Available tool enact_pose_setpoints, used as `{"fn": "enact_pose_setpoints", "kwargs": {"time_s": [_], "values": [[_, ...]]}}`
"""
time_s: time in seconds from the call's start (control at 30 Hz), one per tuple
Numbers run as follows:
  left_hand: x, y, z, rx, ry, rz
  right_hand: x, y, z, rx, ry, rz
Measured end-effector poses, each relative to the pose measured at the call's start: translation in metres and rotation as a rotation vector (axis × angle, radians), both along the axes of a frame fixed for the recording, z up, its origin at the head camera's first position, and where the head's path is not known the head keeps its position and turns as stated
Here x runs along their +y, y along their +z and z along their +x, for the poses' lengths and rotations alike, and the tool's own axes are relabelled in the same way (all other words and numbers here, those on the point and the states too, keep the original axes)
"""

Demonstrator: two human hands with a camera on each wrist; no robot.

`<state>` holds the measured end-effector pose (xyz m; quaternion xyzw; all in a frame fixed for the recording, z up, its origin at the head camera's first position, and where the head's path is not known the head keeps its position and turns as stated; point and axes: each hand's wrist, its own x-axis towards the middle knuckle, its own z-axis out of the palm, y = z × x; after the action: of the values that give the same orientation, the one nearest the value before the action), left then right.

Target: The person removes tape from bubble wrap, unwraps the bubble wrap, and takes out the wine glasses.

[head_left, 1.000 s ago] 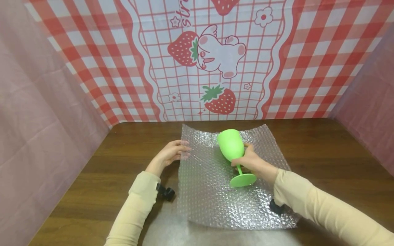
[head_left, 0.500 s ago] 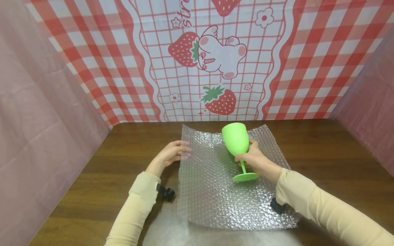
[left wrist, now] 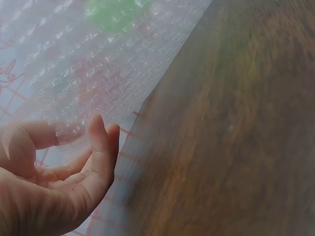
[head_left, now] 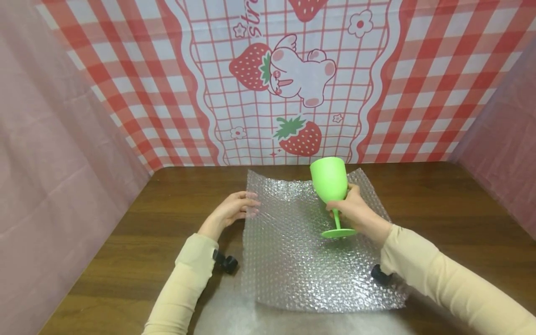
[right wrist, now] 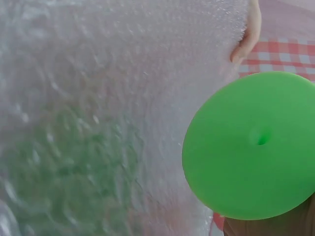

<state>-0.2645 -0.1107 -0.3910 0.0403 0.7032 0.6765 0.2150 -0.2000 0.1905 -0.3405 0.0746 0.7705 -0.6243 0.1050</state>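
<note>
My right hand (head_left: 356, 209) grips a bright green goblet (head_left: 328, 181) where the bowl meets the stem. Its bowl faces up, slightly tilted, and its round foot hangs over a clear sheet of bubble wrap (head_left: 289, 251). In the right wrist view the underside of the goblet's foot (right wrist: 236, 162) fills the right side. My left hand (head_left: 234, 207) is at the sheet's left edge, its fingertips overlapping the plastic. The left wrist view shows that hand (left wrist: 74, 182) with loosely bent fingers touching the bubble wrap (left wrist: 74, 73); no firm pinch shows.
The sheet lies on a dark brown wooden table (head_left: 167, 195). A red-and-white strawberry-print cloth (head_left: 301, 70) hangs behind it. Pink curtains (head_left: 63, 139) flank both sides. Small black devices (head_left: 226, 263) are worn at both wrists.
My right hand has carried the goblet farther away and to the right, up off the bubble wrap, and the goblet has become more upright. The left hand has barely moved.
</note>
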Motion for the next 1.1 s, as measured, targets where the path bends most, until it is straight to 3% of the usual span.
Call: {"fn": "enact_pose_setpoints", "kwargs": {"time_s": [0.5,0.63,1.1], "values": [[-0.001,0.000,0.000,-0.001,0.002,-0.011,0.019,0.023,-0.004,0.117,-0.097,-0.120],[-0.001,-0.001,0.000,-0.005,0.003,-0.013,0.022,0.025,-0.003,0.145,-0.083,-0.106],[-0.002,0.000,0.000,0.018,-0.015,-0.020,0.034,0.032,-0.006,0.334,-0.067,-0.329]]}}
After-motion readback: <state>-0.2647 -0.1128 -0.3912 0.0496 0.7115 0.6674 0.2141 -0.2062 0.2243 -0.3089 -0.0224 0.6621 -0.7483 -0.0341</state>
